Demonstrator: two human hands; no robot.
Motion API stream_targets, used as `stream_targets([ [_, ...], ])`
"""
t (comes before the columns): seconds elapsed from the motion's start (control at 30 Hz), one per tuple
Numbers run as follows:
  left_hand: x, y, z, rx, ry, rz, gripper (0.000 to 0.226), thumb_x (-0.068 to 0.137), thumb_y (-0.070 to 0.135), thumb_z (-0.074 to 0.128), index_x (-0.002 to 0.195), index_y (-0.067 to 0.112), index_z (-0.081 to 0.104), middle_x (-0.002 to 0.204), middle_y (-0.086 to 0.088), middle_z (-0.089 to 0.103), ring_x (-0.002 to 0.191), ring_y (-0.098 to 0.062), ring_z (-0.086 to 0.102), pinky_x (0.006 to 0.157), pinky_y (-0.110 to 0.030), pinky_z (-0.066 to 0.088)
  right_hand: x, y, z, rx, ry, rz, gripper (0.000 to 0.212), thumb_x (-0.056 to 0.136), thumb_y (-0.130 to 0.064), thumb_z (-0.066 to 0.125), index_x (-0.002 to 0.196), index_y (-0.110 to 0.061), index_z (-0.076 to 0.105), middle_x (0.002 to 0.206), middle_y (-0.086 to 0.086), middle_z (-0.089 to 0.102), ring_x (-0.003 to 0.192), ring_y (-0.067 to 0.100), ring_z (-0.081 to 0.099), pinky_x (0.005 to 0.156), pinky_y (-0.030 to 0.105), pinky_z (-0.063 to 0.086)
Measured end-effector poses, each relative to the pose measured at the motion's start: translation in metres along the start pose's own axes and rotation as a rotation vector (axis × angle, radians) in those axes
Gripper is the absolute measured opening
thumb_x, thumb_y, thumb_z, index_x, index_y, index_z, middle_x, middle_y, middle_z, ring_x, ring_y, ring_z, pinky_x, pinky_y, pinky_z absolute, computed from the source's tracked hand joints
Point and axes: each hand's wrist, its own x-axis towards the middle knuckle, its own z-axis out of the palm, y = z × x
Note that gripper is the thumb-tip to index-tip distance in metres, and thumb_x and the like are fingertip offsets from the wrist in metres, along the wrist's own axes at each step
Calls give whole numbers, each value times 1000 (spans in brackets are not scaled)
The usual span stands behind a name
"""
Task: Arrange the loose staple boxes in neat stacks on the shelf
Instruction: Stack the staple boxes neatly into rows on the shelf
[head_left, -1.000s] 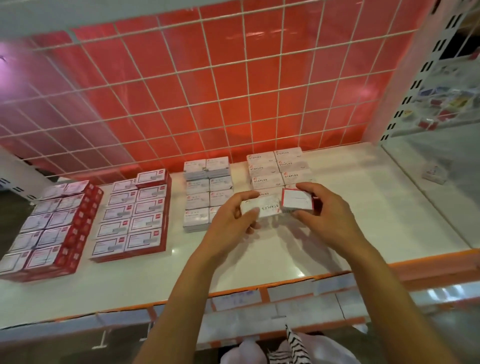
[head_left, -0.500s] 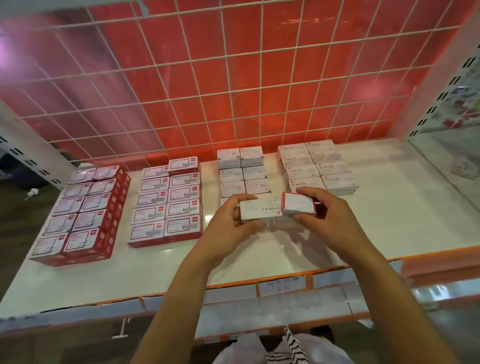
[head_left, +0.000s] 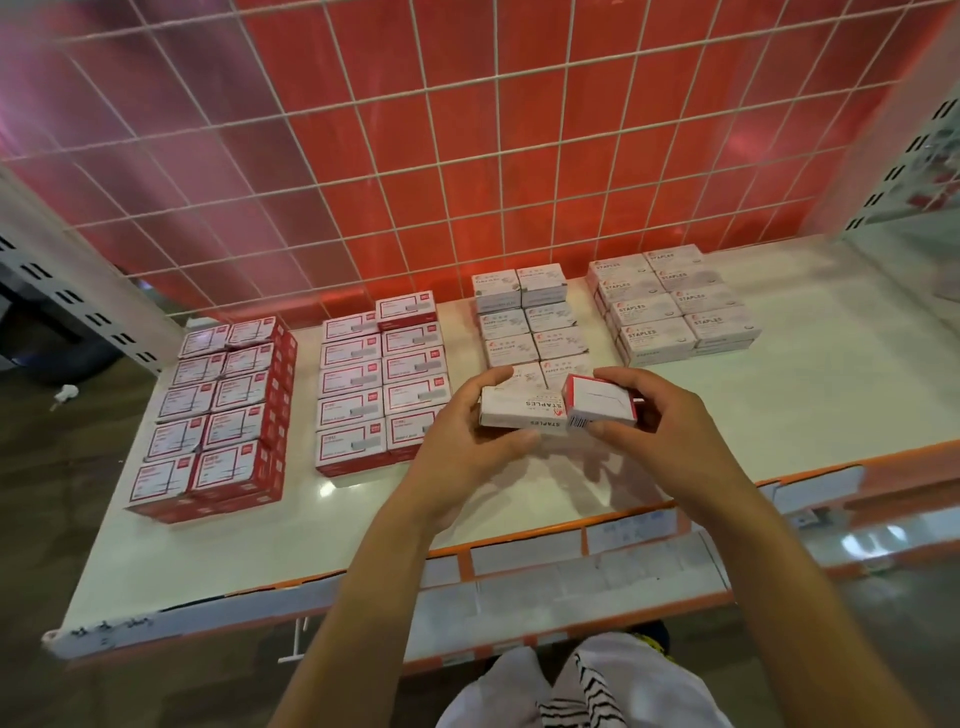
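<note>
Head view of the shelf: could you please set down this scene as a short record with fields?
left hand: grips white cardboard box printed STAPLES
right hand: grips red-edged white cardboard box, beside the first
shelf: white board, orange front edge
far left: red-and-white box block
next: second red-and-white box block
middle: pale paper-clip box stack
right: white STAPLES box stack
backdrop: white wire grid over red tiles

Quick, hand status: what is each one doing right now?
Left hand: gripping the white staples box, above the shelf.
Right hand: gripping the red-edged box, beside the white one.
</note>
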Motion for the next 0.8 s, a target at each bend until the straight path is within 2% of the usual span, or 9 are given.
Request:
stream_targets([
  [0.1,1,0,3,-44,29,9,58,82,11,70,130,33,47,121,-1,63,104,-20,66,85,-34,56,-3,-1,2,6,-1,0,51,77,-2,74,114,-33,59,111,-10,64,102,6,62,76,22,55],
  [0.23,8,2,11,-106,40,-14,49,90,10,62,123,44,46,122,-3,63,104,-19,66,88,-41,55,-3,-2,2,-5,-10,2,52,77,-1,74,116,-33,58,112,-9,64,104,6,60,76,21,55],
  [0.33,17,1,16,-125,85,-36,56,90,6,61,132,32,37,126,-8,59,110,-23,62,90,-44,55,-3,-1,-2,-30,-15,-3,52,77,-2,74,118,-31,58,111,-12,64,102,4,60,78,22,55],
  [0.4,22,1,20,-138,115,-56,56,87,0,63,130,21,34,128,-13,57,112,-28,61,89,-46,55,-2,0,-7,-43,-23,-1,52,77,-3,75,118,-31,59,112,-12,64,103,4,60,80,25,56],
  [0.47,26,4,25,-146,132,-74,48,85,-5,64,119,18,39,122,-14,59,109,-28,63,85,-44,56,-1,-1,-14,-49,-36,6,53,76,-3,75,115,-34,59,111,-12,64,102,4,60,81,25,56],
  [0.6,30,14,31,-2,152,-28,40,81,-8,67,104,21,53,108,-5,67,97,-20,67,74,-32,59,5,-1,-29,-48,-65,-1,54,77,-1,74,110,-40,57,109,-13,64,101,4,61,78,23,55],
  [0.73,34,21,33,-18,174,-46,40,80,-6,68,102,25,59,104,-3,69,97,-21,67,82,-39,58,13,0,-42,-25,-48,-8,53,75,-2,75,107,-40,58,106,-14,65,98,2,61,75,17,53],
  [0.8,36,22,35,-55,168,-54,40,81,-5,68,108,23,58,105,-4,71,97,-21,69,85,-42,57,16,1,-45,-26,-46,-11,51,75,-4,76,111,-37,58,107,-13,65,99,2,61,75,17,53],
])
